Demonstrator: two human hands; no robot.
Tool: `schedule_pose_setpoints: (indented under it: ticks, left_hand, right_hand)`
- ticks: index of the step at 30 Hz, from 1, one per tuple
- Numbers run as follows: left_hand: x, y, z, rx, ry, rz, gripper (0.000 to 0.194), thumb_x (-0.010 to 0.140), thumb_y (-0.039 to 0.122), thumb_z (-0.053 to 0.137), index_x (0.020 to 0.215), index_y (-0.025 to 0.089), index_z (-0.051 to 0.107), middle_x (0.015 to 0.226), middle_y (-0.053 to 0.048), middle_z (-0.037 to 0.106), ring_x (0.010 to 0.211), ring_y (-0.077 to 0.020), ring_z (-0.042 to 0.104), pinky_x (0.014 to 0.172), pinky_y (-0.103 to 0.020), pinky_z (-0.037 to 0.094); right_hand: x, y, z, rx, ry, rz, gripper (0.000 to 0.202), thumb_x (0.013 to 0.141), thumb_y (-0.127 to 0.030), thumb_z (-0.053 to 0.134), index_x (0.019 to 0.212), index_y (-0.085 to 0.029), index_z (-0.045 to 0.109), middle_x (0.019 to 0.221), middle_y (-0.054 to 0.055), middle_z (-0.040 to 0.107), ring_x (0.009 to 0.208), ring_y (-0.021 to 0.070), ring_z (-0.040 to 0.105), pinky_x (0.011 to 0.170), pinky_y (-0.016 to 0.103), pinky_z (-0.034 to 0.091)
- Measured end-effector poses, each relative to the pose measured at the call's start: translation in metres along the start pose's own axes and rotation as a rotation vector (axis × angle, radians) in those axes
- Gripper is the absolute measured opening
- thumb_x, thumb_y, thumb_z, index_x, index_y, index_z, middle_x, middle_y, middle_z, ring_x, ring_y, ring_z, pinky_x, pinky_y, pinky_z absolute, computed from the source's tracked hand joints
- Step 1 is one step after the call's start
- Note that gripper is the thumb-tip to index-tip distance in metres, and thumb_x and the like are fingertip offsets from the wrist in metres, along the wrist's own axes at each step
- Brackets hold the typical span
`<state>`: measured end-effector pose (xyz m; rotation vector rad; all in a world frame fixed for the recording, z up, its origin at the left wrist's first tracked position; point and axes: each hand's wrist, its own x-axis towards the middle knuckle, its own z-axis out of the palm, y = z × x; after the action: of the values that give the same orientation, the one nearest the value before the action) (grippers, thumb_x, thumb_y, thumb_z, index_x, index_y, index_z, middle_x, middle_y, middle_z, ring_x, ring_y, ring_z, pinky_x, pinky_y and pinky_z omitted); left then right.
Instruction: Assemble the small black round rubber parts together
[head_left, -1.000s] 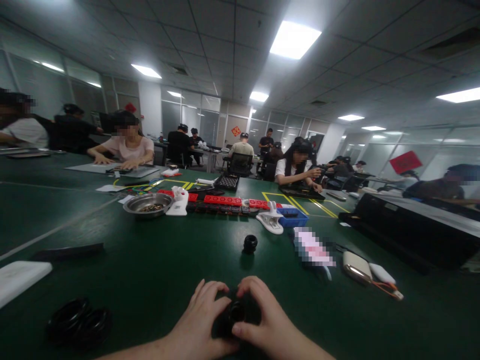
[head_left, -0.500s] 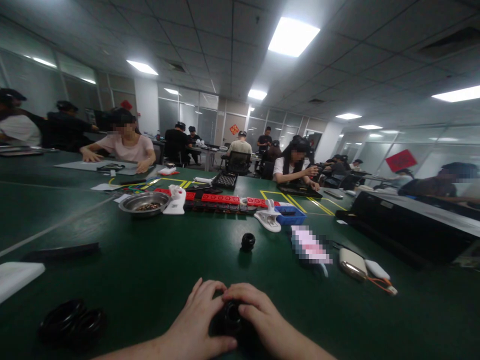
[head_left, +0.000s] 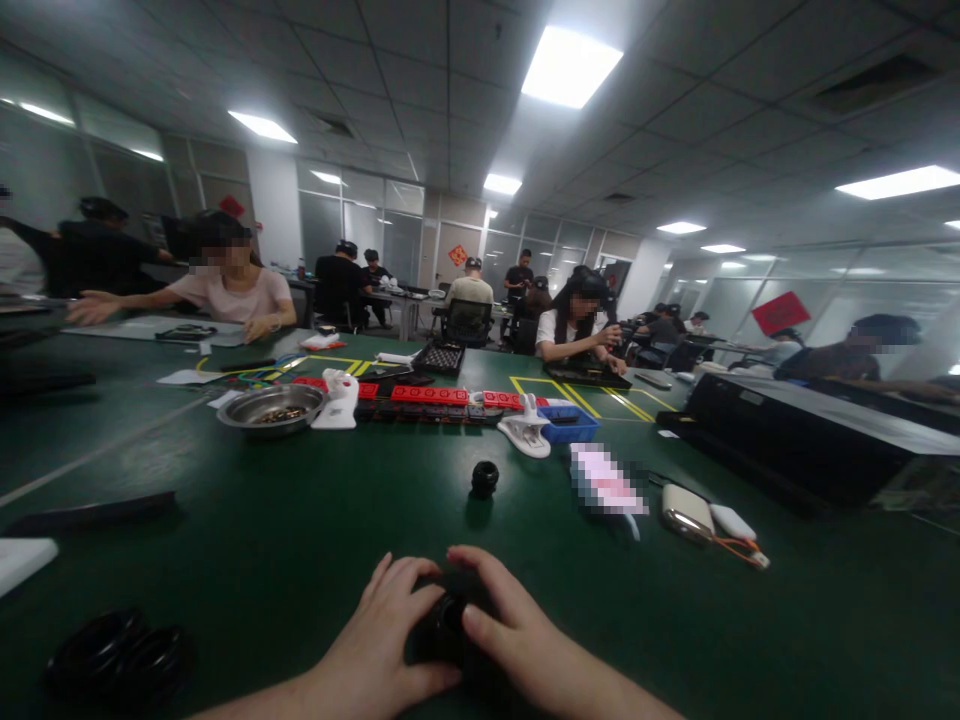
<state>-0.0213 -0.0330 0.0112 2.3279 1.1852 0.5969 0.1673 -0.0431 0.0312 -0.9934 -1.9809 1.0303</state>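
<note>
Near the front edge of the green table [head_left: 315, 540], my left hand [head_left: 382, 635] and my right hand [head_left: 514, 625] curve around a black ring-shaped piece [head_left: 450, 618]. The left thumb and fingers close on its left side; the right thumb rests at its right side, with the index finger raised beyond it. Shadow hides the lower part of the piece. Farther forward stands a small black round piece [head_left: 484, 478], touched by neither hand. Several glossy black rings [head_left: 120, 655] lie at the lower left.
A metal bowl [head_left: 247, 425], red blocks [head_left: 429, 394], white clamp [head_left: 525, 435] and blue tray [head_left: 570, 425] lie ahead. At right are a beige device [head_left: 686, 512] and a large black case [head_left: 795, 430]. People sit across the table.
My right index finger has lifted away from the left fingers, opening a gap above the black piece. The view has shifted slightly right. A person at left has stretched an arm outward.
</note>
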Motion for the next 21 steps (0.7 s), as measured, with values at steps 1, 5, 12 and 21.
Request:
schedule_pose_setpoints:
  ticks: [1, 5, 12, 21]
  left_hand:
    - [0.000, 0.000, 0.000, 0.005, 0.005, 0.006, 0.038, 0.063, 0.040, 0.070, 0.098, 0.029, 0.061, 0.111, -0.004, 0.053, 0.108, -0.0292, 0.046, 0.101, -0.057, 0.016]
    - [-0.001, -0.001, 0.003, 0.014, 0.028, 0.020, 0.042, 0.064, 0.039, 0.069, 0.104, 0.030, 0.059, 0.109, -0.003, 0.054, 0.107, -0.0286, 0.047, 0.101, -0.056, 0.018]
    - [0.000, -0.001, 0.001, 0.008, 0.011, 0.009, 0.037, 0.064, 0.038, 0.070, 0.098, 0.028, 0.060, 0.109, -0.003, 0.053, 0.107, -0.0286, 0.047, 0.101, -0.057, 0.016]
    - [0.001, -0.001, 0.003, 0.002, 0.006, 0.000, 0.044, 0.062, 0.031, 0.069, 0.104, 0.028, 0.057, 0.108, -0.004, 0.053, 0.107, -0.0274, 0.046, 0.101, -0.055, 0.015]
  right_hand:
    - [-0.001, -0.001, 0.001, -0.031, 0.020, 0.013, 0.050, 0.074, -0.039, 0.061, 0.117, -0.018, 0.046, 0.112, 0.009, 0.051, 0.105, 0.0241, 0.048, 0.089, 0.038, 0.039]
    - [0.000, -0.010, 0.003, -0.183, -0.005, -0.063, 0.032, 0.071, -0.016, 0.060, 0.102, -0.020, 0.056, 0.108, 0.006, 0.050, 0.103, 0.0209, 0.047, 0.090, 0.034, 0.037]
    - [-0.002, -0.009, 0.003, -0.181, 0.064, -0.009, 0.050, 0.068, -0.015, 0.058, 0.115, -0.016, 0.043, 0.114, 0.009, 0.048, 0.104, 0.0221, 0.045, 0.090, 0.036, 0.037]
    - [0.005, -0.014, 0.007, -0.338, -0.005, -0.219, 0.042, 0.058, -0.008, 0.052, 0.098, -0.018, 0.056, 0.098, 0.006, 0.057, 0.096, 0.0230, 0.048, 0.089, 0.039, 0.035]
